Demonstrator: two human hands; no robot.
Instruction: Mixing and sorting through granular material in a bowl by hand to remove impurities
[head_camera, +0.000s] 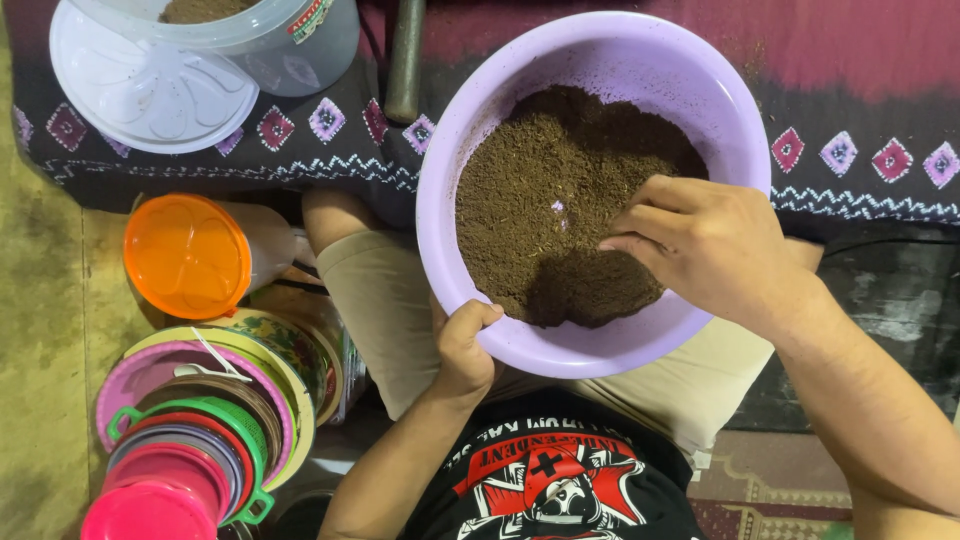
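A lilac plastic bowl (720, 110) rests on my lap, tilted toward me and partly filled with brown powder (560, 190). My left hand (463, 345) grips the bowl's near rim, thumb hooked over the edge. My right hand (705, 245) reaches into the bowl from the right, with its fingers bent and the tips touching the powder; I cannot see if it holds any.
A clear tub (260, 30) of brown powder stands at the back left beside its white lid (140, 90) on a patterned dark cloth (860, 150). An orange-lidded jar (188, 255) and a stack of colourful lids and containers (190, 430) sit to my left.
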